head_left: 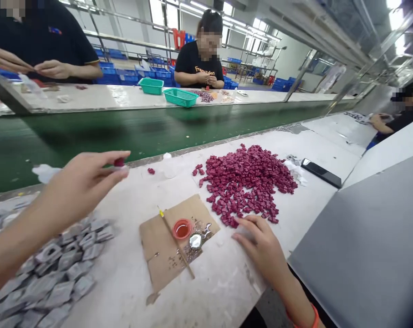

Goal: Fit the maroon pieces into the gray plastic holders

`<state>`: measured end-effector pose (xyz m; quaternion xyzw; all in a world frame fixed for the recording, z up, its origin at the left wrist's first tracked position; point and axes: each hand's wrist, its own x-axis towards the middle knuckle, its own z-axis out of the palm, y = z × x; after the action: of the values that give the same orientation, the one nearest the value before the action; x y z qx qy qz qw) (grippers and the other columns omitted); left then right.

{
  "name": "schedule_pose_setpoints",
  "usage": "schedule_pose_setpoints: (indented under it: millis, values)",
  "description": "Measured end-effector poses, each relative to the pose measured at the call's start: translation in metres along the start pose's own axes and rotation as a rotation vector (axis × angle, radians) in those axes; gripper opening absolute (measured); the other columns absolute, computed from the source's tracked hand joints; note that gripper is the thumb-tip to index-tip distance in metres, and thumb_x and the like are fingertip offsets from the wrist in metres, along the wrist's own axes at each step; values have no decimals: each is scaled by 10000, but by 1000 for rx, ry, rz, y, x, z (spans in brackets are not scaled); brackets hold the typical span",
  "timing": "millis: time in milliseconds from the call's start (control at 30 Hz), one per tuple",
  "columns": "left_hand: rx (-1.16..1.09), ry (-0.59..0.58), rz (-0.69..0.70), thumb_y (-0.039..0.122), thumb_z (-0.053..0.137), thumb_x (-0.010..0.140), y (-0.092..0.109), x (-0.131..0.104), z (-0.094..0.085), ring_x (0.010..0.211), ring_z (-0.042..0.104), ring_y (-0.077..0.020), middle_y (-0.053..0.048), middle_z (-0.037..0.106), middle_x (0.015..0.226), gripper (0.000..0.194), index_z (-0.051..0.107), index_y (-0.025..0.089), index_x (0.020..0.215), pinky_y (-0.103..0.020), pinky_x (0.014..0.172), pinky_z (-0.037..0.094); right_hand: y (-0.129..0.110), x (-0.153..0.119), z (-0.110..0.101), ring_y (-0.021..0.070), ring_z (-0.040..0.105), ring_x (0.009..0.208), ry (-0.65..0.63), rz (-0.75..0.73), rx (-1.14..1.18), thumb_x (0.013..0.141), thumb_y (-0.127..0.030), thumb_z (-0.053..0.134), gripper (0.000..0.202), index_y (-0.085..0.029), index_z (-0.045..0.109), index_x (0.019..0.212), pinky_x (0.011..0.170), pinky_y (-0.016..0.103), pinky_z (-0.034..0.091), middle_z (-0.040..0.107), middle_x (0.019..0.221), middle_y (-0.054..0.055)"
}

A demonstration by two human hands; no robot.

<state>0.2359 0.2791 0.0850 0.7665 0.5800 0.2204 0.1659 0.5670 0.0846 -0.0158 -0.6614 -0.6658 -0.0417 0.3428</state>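
Observation:
My left hand (86,177) is raised over the left side of the table, with a small dark red piece (119,162) pinched between thumb and fingers. My right hand (261,243) rests at the near edge of a heap of small maroon pieces (250,171). Its fingertips touch the closest pieces, while a gap shows between thumb and index finger. Between the hands lies a piece of brown cardboard (165,259), bearing a red cap of amber liquid (182,229), a silvery bottle cap (195,241) and a thin stick with a yellow tip (175,241).
Many grey blocks (59,273) lie at the lower left. A black phone (321,173) is beyond the heap, near a grey partition (370,228). Behind the table runs a green conveyor belt (124,132). Across it, two people work near green baskets (181,97); another person sits at right.

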Motion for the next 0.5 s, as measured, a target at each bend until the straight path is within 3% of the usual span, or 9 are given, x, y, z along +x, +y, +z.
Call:
schedule_pose_setpoints:
  millis: [67, 167, 267, 333, 400, 500]
  values:
    - [117, -35, 6, 576, 260, 920, 6, 57, 11, 1265, 533, -332, -44, 585, 1176, 665, 490, 144, 1370, -503, 1085, 390, 1, 2, 6, 227, 697, 882, -9, -22, 28, 980, -346, 532, 232, -213, 690, 1085, 741, 361, 598, 693, 960, 85]
    - [236, -114, -61, 525, 407, 969, 5, 112, 35, 1184, 577, -268, -82, 558, 1296, 522, 531, 143, 1301, -485, 1051, 451, 2, -1, 14, 224, 700, 841, 32, 2, 47, 993, -345, 506, 227, -205, 676, 1047, 709, 347, 591, 697, 914, 79]
    - [337, -168, -130, 435, 578, 923, -1, 139, 52, 1110, 613, -237, -87, 591, 1272, 386, 586, 169, 1202, -479, 965, 521, 8, -6, 20, 226, 696, 883, 22, 46, 47, 996, -391, 488, 259, -226, 667, 1084, 722, 338, 582, 686, 970, 84]
    - [376, -170, -159, 392, 620, 906, 0, 142, 52, 1108, 615, -246, -97, 601, 1266, 389, 561, 193, 1235, -498, 931, 539, 13, -7, 21, 222, 690, 898, 7, 70, 61, 1004, -400, 464, 277, -231, 658, 1107, 748, 341, 576, 681, 988, 82]
    - [394, -149, -154, 404, 584, 924, 4, 130, 40, 1125, 607, -258, -115, 548, 1342, 475, 476, 209, 1344, -502, 931, 540, 18, -6, 20, 212, 685, 873, 1, 83, 75, 1005, -407, 460, 276, -235, 662, 1082, 756, 340, 567, 681, 967, 72]
    - [400, -140, -30, 393, 522, 953, 7, 76, 8, 1128, 600, -251, -114, 547, 1351, 454, 451, 206, 1360, -476, 920, 530, 23, -6, 14, 234, 669, 876, 69, 134, 49, 968, -502, 491, 330, -239, 690, 987, 784, 387, 554, 666, 951, 80]
